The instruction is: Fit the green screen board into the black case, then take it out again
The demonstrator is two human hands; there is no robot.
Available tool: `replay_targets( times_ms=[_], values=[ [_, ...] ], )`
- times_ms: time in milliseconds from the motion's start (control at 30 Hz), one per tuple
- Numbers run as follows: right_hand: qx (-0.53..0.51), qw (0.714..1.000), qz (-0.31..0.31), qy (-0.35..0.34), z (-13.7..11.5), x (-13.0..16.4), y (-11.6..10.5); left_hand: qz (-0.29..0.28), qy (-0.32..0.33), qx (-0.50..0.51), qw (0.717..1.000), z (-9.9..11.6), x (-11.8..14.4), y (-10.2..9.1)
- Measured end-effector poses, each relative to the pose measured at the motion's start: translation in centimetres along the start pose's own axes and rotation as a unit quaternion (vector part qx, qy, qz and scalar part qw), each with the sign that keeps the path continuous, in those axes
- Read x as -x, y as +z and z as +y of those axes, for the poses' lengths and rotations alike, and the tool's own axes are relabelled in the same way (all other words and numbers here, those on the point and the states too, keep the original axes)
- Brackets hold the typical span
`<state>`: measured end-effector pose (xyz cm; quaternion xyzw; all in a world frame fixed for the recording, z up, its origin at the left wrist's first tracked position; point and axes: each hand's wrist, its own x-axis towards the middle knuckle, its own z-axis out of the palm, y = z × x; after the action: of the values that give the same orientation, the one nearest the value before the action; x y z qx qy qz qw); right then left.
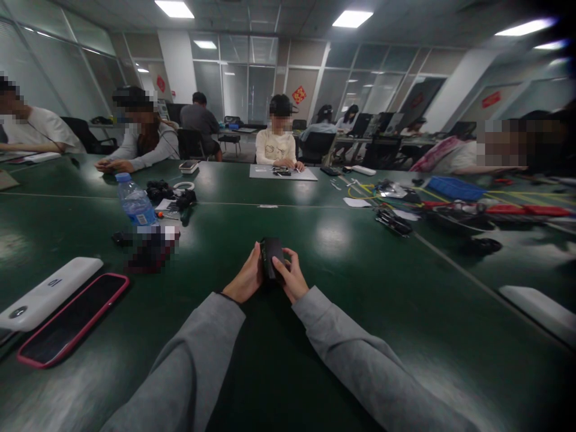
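You hold a black box (272,258) over the dark green table (360,288); your sleeves (342,348) are grey, the phone (74,318) pink-edged.

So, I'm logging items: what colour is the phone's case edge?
Pink-red, around the phone with its dark screen, clearest in the head view.

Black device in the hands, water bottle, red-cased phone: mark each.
black device (272,258), head view, its front face.
water bottle (136,206), head view, mid-body.
red-cased phone (74,318), head view, screen centre.
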<state>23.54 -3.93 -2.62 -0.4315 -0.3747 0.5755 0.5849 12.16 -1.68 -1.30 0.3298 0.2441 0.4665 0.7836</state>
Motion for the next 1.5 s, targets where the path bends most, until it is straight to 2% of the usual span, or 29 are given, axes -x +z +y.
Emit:
replay_targets(
  times_ms=[433, 533, 667, 733, 833, 933, 1000, 1100, 1233, 1367, 1500],
  values=[
    [0.151, 0.979, -0.005, -0.135, 0.7, 0.3, 0.1, 0.063, 0.017, -0.037, 0.997, -0.5, 0.0, -0.5],
    [0.182, 0.968, 0.019, -0.174, 0.7, 0.6, 0.4, 0.075, 0.039, -0.035, 0.996, -0.7, -0.1, -0.6],
    [0.230, 0.939, 0.093, -0.238, 0.2, 0.6, 0.2, 0.105, 0.071, -0.014, 0.992, -0.6, -0.6, -1.1],
    [0.212, 0.940, 0.121, -0.238, -0.2, 0.3, -0.2, 0.112, 0.061, 0.009, 0.992, -0.5, -0.9, -1.5],
    [0.156, 0.960, 0.127, -0.194, -0.6, -0.5, -1.2, 0.101, 0.031, 0.053, 0.993, -0.1, -1.2, -1.9],
    [0.103, 0.982, 0.088, -0.134, -0.5, -1.3, -2.1, 0.075, -0.005, 0.086, 0.993, 0.1, -1.2, -2.0],
    [0.098, 0.987, 0.050, -0.119, -0.3, -1.6, -2.3, 0.069, -0.030, 0.100, 0.992, 0.2, -1.0, -1.7],
    [0.139, 0.978, 0.006, -0.154, -0.3, -1.7, -2.3, 0.067, -0.052, 0.121, 0.989, 0.3, -0.6, -1.2],
    [0.193, 0.959, 0.006, -0.208, -0.3, -1.8, -2.2, 0.059, -0.056, 0.153, 0.985, 0.6, -0.1, -0.7],
    [0.242, 0.954, 0.034, -0.173, 0.3, -2.2, -2.6, 0.030, -0.036, 0.156, 0.987, 0.7, 0.0, -1.0],
    [0.331, 0.926, 0.088, -0.159, 1.0, -2.4, -3.0, 0.019, -0.027, 0.155, 0.987, 0.6, -0.2, -1.6]
  ],
)
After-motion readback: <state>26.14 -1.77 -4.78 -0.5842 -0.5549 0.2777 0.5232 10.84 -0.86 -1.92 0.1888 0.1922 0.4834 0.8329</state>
